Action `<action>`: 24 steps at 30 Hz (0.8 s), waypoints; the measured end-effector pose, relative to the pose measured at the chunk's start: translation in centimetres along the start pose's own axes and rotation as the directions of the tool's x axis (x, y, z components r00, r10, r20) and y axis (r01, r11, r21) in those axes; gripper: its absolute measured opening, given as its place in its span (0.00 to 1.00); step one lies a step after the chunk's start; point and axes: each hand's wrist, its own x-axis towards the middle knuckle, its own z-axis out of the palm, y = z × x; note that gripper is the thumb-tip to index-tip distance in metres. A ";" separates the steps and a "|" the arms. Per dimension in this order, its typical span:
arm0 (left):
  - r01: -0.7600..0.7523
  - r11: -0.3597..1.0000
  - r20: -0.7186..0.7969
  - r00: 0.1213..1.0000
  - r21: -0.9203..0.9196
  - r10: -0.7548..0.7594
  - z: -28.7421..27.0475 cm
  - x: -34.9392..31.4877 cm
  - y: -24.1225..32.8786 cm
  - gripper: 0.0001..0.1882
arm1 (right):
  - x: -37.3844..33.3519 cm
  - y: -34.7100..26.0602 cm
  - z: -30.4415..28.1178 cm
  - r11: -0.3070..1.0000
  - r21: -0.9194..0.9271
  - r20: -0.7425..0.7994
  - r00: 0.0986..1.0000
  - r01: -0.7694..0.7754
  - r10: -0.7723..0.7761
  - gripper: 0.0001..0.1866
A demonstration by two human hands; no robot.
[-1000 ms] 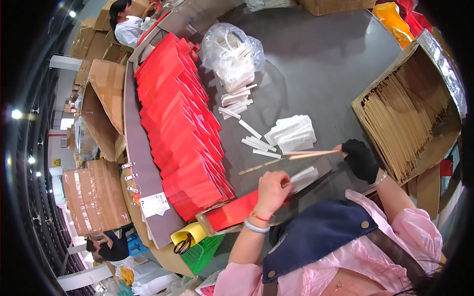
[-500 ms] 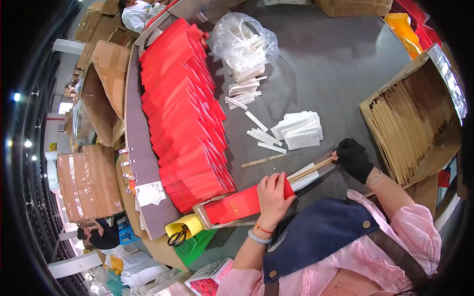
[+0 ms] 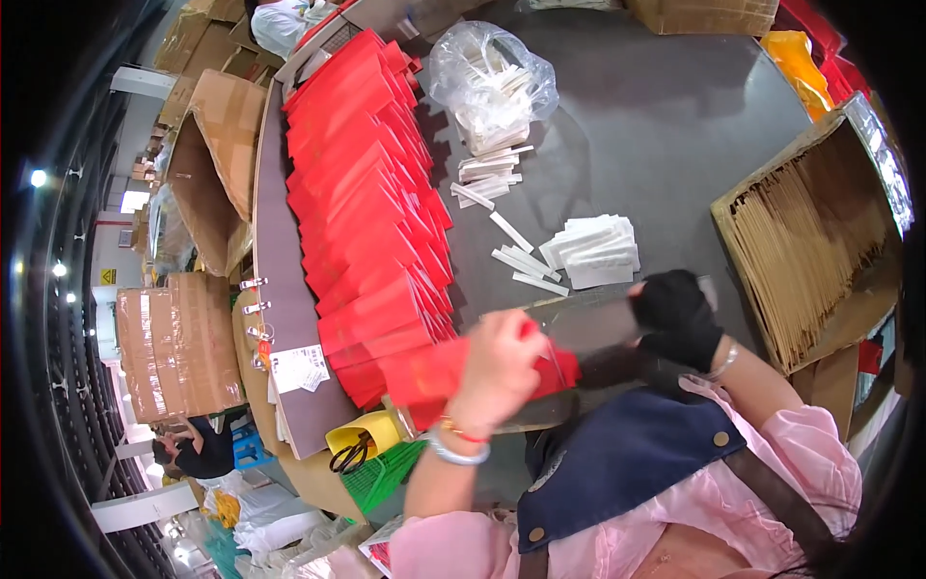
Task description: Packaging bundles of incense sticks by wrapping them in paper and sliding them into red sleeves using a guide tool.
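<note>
My left hand point(image 3: 497, 372) is bare and grips a red paper sleeve point(image 3: 434, 372) lifted just above the grey table point(image 3: 656, 125), close to my chest. My right hand point(image 3: 675, 314) wears a black glove and holds thin wooden sticks point(image 3: 579, 323), blurred with motion, at the red sleeve's right end. A long overlapping row of red sleeves point(image 3: 367, 193) lies left of my hands. Small white paper packets point(image 3: 593, 253) lie just beyond my right hand.
A clear plastic bag of white packets point(image 3: 492, 82) sits at the far side. An open cardboard box of wooden sticks point(image 3: 820, 241) stands on the right. A yellow cup with scissors point(image 3: 359, 444) and a green basket point(image 3: 386, 473) stand at the near left. Cardboard cartons point(image 3: 178, 347) are stacked beyond.
My left hand has lifted the red sleeve off the table and drawn it toward me. My gloved right hand has brought the sticks in to the sleeve's end.
</note>
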 end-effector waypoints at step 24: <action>0.613 0.728 -0.112 0.736 -0.307 -0.668 10.7 -5.2 0.4 0.48 | 2.8 -4.8 4.8 0.987 -0.071 0.318 0.941 0.145 -0.116 0.35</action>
